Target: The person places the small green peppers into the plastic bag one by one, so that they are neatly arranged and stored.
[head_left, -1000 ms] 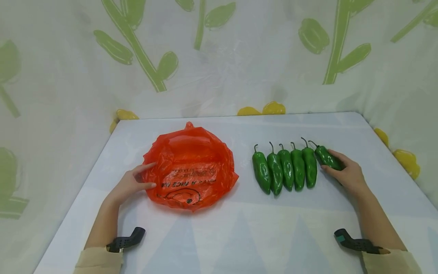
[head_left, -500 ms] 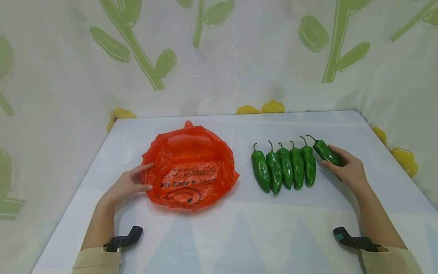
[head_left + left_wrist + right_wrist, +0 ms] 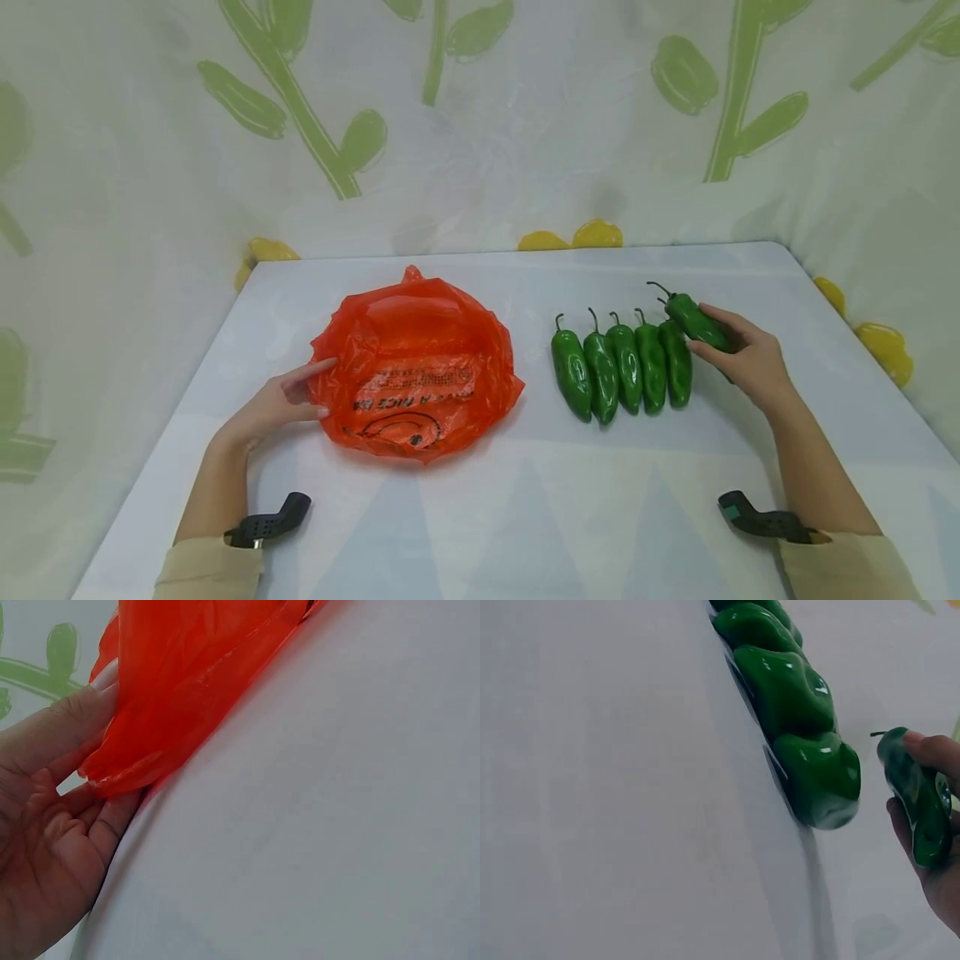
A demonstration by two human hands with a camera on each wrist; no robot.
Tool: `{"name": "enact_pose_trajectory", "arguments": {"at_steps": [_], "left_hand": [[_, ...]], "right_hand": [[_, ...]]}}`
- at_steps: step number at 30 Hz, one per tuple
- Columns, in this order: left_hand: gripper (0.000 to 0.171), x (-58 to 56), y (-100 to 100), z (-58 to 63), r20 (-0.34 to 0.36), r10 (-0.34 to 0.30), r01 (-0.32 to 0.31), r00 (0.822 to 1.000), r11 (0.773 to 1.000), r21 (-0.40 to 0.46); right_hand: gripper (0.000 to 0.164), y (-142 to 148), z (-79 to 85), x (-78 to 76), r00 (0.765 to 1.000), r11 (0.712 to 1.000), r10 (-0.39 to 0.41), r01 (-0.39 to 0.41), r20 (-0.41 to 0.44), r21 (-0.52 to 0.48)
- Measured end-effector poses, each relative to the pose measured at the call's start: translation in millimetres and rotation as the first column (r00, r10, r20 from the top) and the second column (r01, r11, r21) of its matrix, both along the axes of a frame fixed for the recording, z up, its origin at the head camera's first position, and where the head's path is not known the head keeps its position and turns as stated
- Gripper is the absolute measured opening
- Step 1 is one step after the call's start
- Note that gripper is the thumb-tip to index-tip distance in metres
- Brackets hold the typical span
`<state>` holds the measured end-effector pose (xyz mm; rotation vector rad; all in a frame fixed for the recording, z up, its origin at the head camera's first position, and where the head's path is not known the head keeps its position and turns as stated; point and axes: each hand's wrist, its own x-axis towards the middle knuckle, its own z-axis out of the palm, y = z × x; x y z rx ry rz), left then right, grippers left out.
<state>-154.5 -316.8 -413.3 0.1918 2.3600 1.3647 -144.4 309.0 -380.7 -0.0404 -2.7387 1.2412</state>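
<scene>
In the head view my right hand (image 3: 746, 358) grips a glossy green chili pepper (image 3: 697, 321) with a thin curved stem. The right wrist view shows this pepper (image 3: 915, 795) pinched between thumb and fingers, apart from the row. Several more green peppers (image 3: 615, 371) lie side by side to its left, stems pointing away; the held one overlaps the top of the rightmost. At left, my left hand (image 3: 266, 408) rests against the edge of a red plastic bag (image 3: 420, 367), thumb and index finger spread. In the left wrist view, part of its fingers is hidden by the bag (image 3: 180, 690).
All of this lies on a white table (image 3: 525, 508) with pale blue triangles. Behind it hangs a white sheet (image 3: 525, 150) with green leaf prints and yellow shapes. A black wrist camera (image 3: 270, 521) sits on each forearm.
My right hand has raised the pepper and carried it left, over the rightmost pepper of the row. My left hand has drawn back slightly at the bag's edge; the bag stays in place.
</scene>
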Motion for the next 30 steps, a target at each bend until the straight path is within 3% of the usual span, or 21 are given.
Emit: {"name": "enact_pose_trajectory", "arguments": {"at_steps": [7, 16, 30], "left_hand": [[0.075, -2.0, -1.6, -4.2, 0.017, -0.01, 0.01, 1.0, 1.0, 0.007], [0.073, -3.5, -3.6, -5.1, 0.011, -0.009, 0.009, 1.0, 1.0, 0.029], [0.074, 0.2, -4.4, -3.3, 0.006, 0.0, 0.0, 1.0, 1.0, -0.008]], "right_hand": [[0.059, -17.7, 6.1, -5.2, 0.992, 0.994, 0.102, -0.104, -0.073, -0.033], [0.058, -39.4, 21.7, -11.2, 0.98, 0.978, 0.199, -0.199, -0.013, -0.06], [0.058, -74.0, 37.0, -24.8, 0.955, 0.952, 0.295, -0.296, -0.026, -0.078]]}}
